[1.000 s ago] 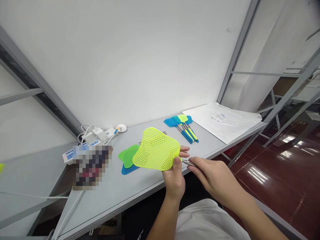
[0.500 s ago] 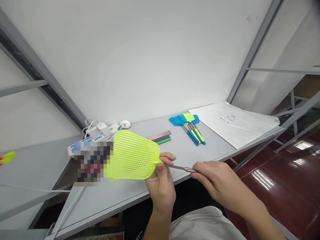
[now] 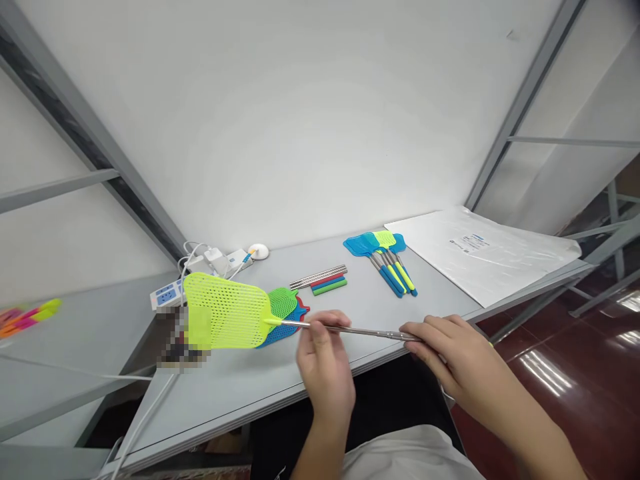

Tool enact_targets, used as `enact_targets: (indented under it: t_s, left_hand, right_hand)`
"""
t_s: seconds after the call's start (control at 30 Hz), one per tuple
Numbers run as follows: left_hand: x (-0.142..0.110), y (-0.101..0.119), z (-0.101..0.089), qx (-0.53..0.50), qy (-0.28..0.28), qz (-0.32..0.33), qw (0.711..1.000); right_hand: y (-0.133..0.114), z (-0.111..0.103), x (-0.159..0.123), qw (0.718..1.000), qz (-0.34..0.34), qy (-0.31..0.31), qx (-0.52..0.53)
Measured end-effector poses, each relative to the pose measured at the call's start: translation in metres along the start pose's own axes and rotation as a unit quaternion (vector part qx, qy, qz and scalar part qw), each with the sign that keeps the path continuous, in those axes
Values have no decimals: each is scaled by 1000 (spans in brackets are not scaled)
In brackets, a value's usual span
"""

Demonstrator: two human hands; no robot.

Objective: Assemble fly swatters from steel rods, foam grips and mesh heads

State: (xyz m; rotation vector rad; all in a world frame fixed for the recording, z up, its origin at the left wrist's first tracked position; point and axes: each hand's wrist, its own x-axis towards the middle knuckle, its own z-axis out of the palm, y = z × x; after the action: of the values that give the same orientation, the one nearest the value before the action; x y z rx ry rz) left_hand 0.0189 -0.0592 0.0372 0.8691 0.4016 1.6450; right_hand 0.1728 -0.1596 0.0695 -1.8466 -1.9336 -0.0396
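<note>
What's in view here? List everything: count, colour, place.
swatter: 1, yellow-green head, steel shaft, held above the table
swatter heads: count unclear, green, blue and red, on the table behind the held head
swatter bundle: several, blue and yellow-green, on the table
rods: count unclear, steel, red, blue, green, on the table
plastic sheet: 1, white, table's right end
power strip: 1, white, table's left end
table: 1, grey, below everything
right hand: gripping the shaft's end
left hand: at the shaft, contact unclear

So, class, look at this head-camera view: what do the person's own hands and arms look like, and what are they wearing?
The left hand and right hand are bare, without gloves, and the forearms show no sleeves or watches. A pale garment lies below them.
</note>
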Motion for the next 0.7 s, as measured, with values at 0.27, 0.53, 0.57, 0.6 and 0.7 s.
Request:
enact_targets:
  t_s: [0.27, 0.53, 0.57, 0.6, 0.7]
  left_hand:
    - [-16, -3, 6, 24, -92, -61, 994]
    - [39, 40, -32, -15, 67, 11, 998]
    - [42, 43, -34, -18, 77, 11, 997]
    - [44, 43, -36, -20, 81, 8, 996]
    - [41, 39, -34, -18, 70, -17, 997]
  right_hand:
    - [-11, 11, 17, 998, -59, 14, -8]
    - [17, 11, 38, 994, -83, 24, -68]
    - [25, 9, 37, 994, -79, 35, -73]
    - [32, 7, 35, 993, -75, 45, -77]
    - [54, 2, 29, 990, -65, 83, -91]
